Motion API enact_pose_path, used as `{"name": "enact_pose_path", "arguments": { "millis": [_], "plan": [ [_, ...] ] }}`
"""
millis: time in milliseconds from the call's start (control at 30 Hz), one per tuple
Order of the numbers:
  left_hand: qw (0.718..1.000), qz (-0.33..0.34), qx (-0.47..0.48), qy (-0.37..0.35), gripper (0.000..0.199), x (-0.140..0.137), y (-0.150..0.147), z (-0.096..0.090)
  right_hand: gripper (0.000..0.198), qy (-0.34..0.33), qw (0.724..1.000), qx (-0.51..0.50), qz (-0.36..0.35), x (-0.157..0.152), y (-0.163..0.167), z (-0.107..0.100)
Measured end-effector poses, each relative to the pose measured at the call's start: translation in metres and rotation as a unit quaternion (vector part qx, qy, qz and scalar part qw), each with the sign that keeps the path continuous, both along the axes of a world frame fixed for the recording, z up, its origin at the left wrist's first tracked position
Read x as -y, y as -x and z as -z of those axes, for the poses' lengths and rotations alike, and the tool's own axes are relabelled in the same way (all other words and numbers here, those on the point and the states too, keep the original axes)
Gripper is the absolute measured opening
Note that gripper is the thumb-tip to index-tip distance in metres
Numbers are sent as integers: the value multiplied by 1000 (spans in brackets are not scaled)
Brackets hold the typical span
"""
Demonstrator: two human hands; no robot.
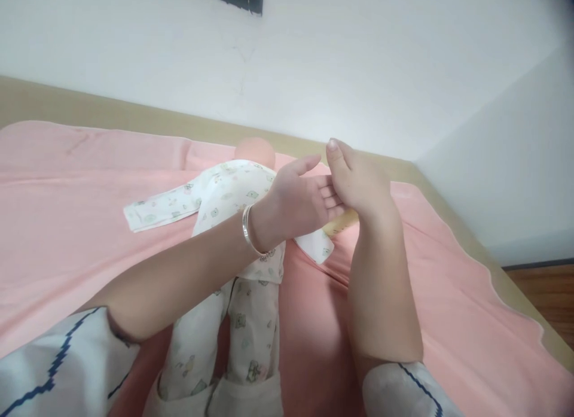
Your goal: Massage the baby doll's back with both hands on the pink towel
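A doll (233, 225) lies on its back on a pink sheet (67, 225), its round, smooth, peach-coloured head (255, 151) at the far end and its legs coming toward the near edge. It wears a soft white cotton suit (224, 192) with small printed animals in pale green and grey; the cloth is thin and a little wrinkled. One sleeve (156, 207) stretches flat to the left, and the cuff of the other sleeve (318, 246) lies to the right, under the hands.

The left hand (300, 198) is above the doll's chest, palm turned up, fingers open and loosely spread. A thin, shiny silver bangle (246, 231) goes around its wrist. The right hand (359, 180) meets it from the right; its curved fingers lie over the fingers of the left hand and touch them, the thumb pointing up. I cannot tell whether it holds anything; a small yellowish piece (343, 225) shows just under the two hands.

Both forearms cross over the doll and hide part of its body and right arm. Beyond the sheet run a beige frame (134, 118) and a plain white wall (314, 64). At the far right a strip of wooden floor (547, 291) shows.
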State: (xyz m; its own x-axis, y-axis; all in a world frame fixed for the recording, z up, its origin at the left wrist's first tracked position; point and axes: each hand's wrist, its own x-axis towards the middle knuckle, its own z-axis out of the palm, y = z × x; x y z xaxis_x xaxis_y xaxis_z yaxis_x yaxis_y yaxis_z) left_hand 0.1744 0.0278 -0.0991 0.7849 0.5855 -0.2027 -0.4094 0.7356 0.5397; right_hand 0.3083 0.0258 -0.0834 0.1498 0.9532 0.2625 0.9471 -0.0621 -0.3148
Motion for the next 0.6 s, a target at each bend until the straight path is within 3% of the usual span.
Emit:
{"name": "enact_pose_path", "arguments": {
  "millis": [133, 233, 400, 600],
  "plan": [
    [999, 4, -39, -29, 71, 6, 15, 2, 68, -8, 1000, 2, -5, 0, -2, 1],
    [989, -8, -112, -100, 69, 10, 37, -1, 73, -16, 1000, 2, -4, 0, -3, 3],
    [927, -85, -239, -278, 53, 4, 82, -15, 73, -14, 1000, 22, 15, -1, -5, 4],
    [935, -153, -201, -249, 63, -1, 128, -49, 63, 54, 994, -18, 91, -2, -2, -2]
  ]
}}
